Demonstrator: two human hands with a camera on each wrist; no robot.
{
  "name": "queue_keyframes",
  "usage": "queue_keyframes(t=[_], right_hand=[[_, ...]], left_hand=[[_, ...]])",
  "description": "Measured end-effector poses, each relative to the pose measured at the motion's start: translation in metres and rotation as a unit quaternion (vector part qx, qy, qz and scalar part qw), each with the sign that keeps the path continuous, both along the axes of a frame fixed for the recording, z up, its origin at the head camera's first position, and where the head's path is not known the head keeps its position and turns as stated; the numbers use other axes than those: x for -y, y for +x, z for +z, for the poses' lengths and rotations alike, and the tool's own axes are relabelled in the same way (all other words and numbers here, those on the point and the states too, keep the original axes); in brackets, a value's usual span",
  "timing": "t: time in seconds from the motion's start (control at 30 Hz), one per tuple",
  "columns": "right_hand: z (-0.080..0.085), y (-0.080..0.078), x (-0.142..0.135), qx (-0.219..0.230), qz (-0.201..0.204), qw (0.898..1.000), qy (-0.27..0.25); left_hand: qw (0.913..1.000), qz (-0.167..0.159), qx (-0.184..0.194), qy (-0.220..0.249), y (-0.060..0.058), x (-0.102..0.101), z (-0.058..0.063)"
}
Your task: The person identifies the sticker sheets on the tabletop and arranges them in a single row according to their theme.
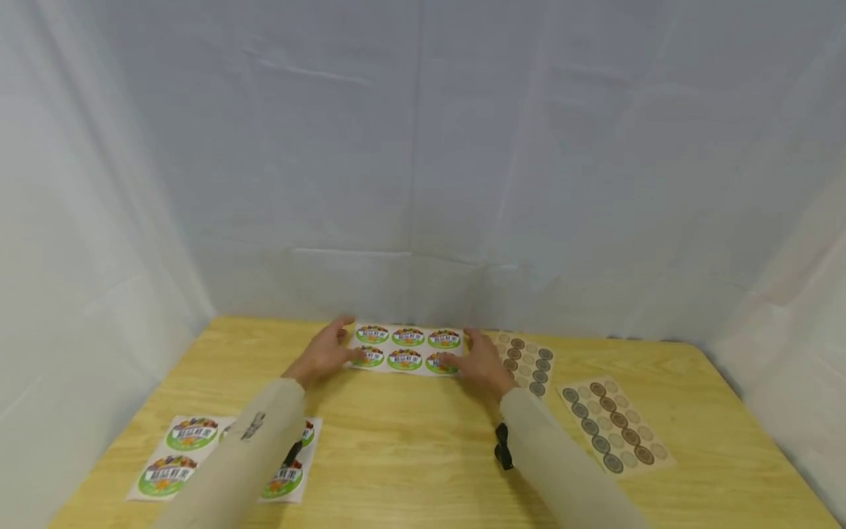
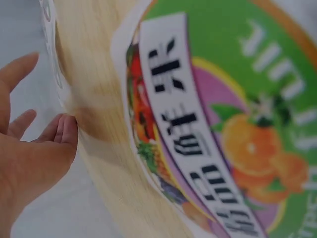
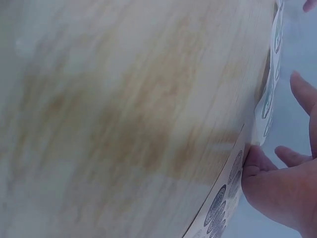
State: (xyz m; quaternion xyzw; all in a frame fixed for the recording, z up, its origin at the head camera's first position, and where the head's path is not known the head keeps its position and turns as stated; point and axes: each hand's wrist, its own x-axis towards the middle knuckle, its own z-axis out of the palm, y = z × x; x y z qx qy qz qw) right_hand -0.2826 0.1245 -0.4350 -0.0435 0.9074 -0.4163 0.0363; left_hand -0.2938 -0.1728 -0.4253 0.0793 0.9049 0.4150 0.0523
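A white sheet of oval fruit stickers (image 1: 405,349), green with a white lettered band, lies at the table's back edge. My left hand (image 1: 324,355) is at its left end, thumb over the lower left sticker and fingers apart by the upper corner. At the right end, my right hand (image 1: 485,363) lays its thumb over the lower right sticker, index finger beside the upper corner. In the right wrist view, the right thumb (image 3: 257,161) meets the edge of the sheet (image 3: 267,104). The fingers of the left hand (image 2: 34,148) are spread in the left wrist view.
Larger fruit stickers lie on a sheet (image 1: 168,470) at the front left, partly under my left sleeve. Two beige sheets of round brown and grey stickers lie right: one (image 1: 529,364) by my right hand, another (image 1: 615,426) nearer. White curtains (image 1: 410,162) stand behind the wooden table (image 1: 396,455).
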Motion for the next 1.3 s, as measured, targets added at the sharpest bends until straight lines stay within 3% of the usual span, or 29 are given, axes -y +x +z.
queue_keyframes(t=[0.13, 0.4, 0.57, 0.73, 1.1, 1.3], right_hand=[[0.003, 0.0, -0.001, 0.009, 0.007, 1.0, 0.005], [0.005, -0.004, -0.002, -0.011, 0.01, 0.998, 0.053], [0.005, -0.002, -0.003, -0.001, 0.004, 0.999, 0.04], [0.006, -0.001, -0.003, 0.015, 0.001, 0.999, 0.044], [0.007, 0.001, -0.001, 0.029, 0.02, 0.995, 0.092], [0.007, 0.002, -0.002, 0.03, 0.029, 0.992, 0.115]], left_hand=[[1.0, -0.007, 0.002, -0.007, -0.004, -0.003, 0.001], [0.9992, 0.014, 0.032, -0.019, -0.014, -0.012, 0.003], [0.9983, 0.007, 0.027, -0.052, -0.018, -0.016, 0.0], [0.9955, 0.016, 0.021, -0.091, -0.017, -0.019, 0.003], [0.9962, -0.011, 0.046, -0.074, -0.012, -0.011, 0.001], [0.9945, -0.014, 0.044, -0.094, -0.014, -0.01, -0.002]])
